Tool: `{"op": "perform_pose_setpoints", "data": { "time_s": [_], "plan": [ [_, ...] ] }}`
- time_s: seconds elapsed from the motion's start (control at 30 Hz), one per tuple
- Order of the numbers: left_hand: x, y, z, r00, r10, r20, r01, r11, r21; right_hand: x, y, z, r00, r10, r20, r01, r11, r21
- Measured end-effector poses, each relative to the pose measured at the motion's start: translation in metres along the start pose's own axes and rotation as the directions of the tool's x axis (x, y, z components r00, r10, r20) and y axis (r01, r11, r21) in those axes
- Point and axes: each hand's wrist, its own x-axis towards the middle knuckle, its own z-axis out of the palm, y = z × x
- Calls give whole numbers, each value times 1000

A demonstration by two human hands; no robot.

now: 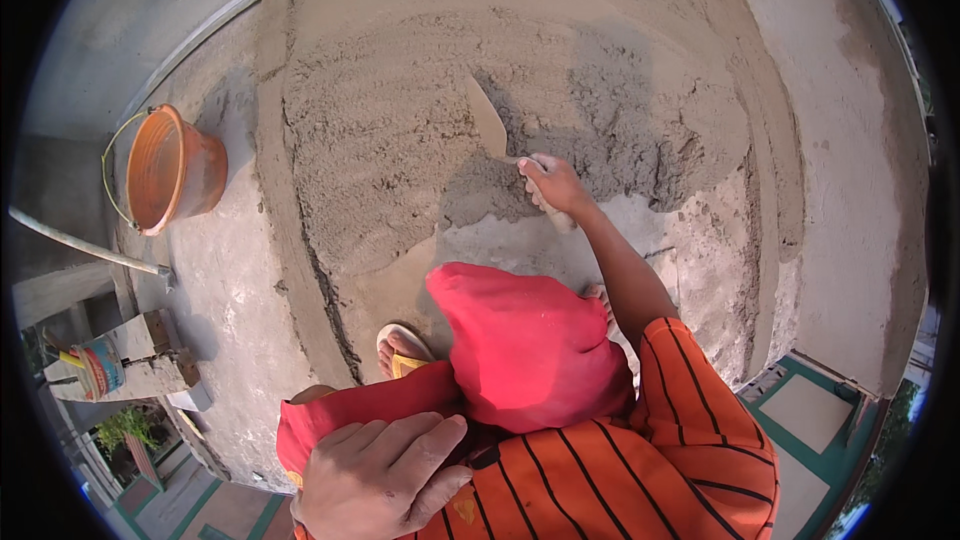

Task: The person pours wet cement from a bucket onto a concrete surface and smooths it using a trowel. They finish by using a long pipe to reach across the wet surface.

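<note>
My right hand is closed around the handle of a pointed trowel. The trowel's blade is tilted and rests on or just over a bed of rough, wet grey mortar; I cannot tell whether it touches. Near that hand, the mortar's ragged front edge meets paler bare floor. My left hand lies on my red-trousered thigh, fingers stretched out and holding nothing. Smoother mortar strips border the rough bed on the left and right.
An orange bucket with a wire handle stands at the left. Below it are a pale pipe or hose, concrete blocks and a small tub. A grey wall rises at right. My sandalled foot is beside the left strip.
</note>
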Motion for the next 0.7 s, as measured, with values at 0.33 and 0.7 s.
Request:
{"op": "perform_pose_setpoints", "data": {
  "time_s": [0.33,0.7],
  "plan": [
    [15,-7,-3,995,71,77,-68,997,-41,-108,173,-215,702,112,-704,-85,994,73],
    [55,-12,-8,952,98,290,-46,982,-182,-138,61,-121,890,-242,-386,-21,824,-566]
  ]
}}
